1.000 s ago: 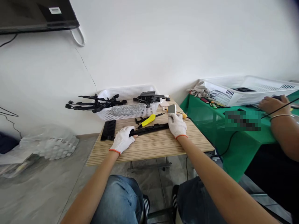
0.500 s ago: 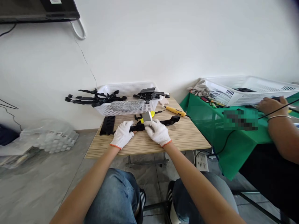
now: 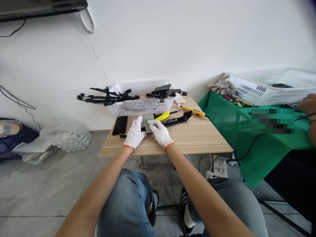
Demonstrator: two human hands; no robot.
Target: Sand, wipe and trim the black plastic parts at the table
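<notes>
A long black plastic strip part [image 3: 179, 120] lies across the wooden table in front of me. My left hand [image 3: 135, 134], in a white knit glove with an orange cuff, is closed around its left part. My right hand [image 3: 160, 133], gloved likewise, pinches a flat grey rectangular block [image 3: 148, 121]. The block rests over the strip between the two hands, and its left edge is close to my left fingers. Whether the left fingers touch the block I cannot tell. Behind the right hand lies a yellow-handled tool [image 3: 163, 116], partly hidden.
A white basket [image 3: 164, 107] holding black plastic parts stands at the back of the table [image 3: 202, 141]. Nearby lie a black phone [image 3: 120, 125] and a yellow corded pen-shaped tool [image 3: 193, 111]. On the right, another person's hand [image 3: 307, 103] is over a green-covered table [image 3: 222, 112].
My right hand has brought the grey block left, closer to my left hand, and laid it lower over the strip. The view has shifted slightly left and down.
</notes>
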